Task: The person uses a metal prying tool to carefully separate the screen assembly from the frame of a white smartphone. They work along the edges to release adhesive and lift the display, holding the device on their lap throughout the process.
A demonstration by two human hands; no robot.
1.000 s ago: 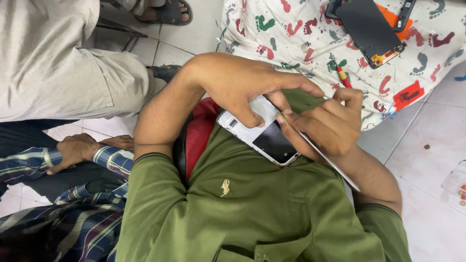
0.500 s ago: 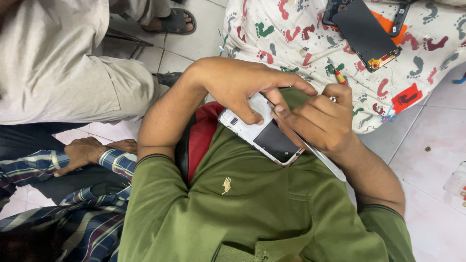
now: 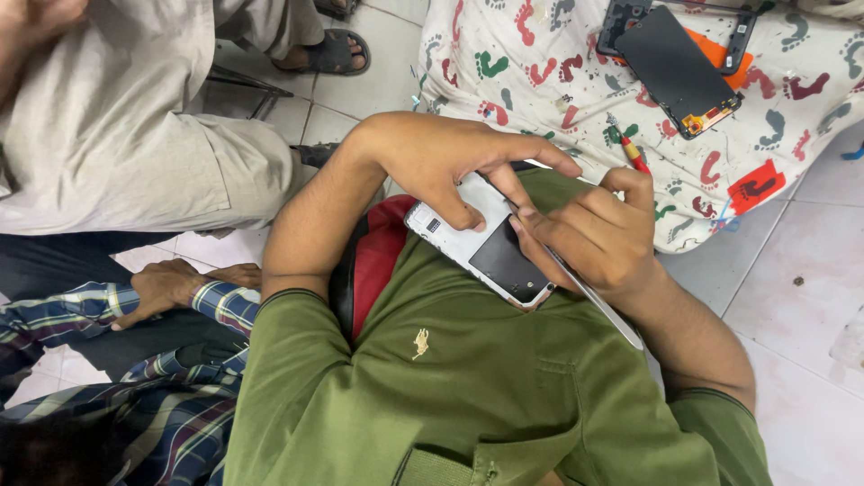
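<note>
Barely shifted: L hand [image 3: 432,162] still grips white phone [image 3: 481,247]; R hand [image 3: 598,238] closed on thin tool [image 3: 598,310] at its edge.

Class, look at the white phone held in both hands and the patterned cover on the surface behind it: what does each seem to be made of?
White phone: likely smooth plastic shell with a dark glossy panel, judging by its faint sheen. Patterned cover: soft woven cloth, matte, since it wrinkles and drapes over the edge.
</note>
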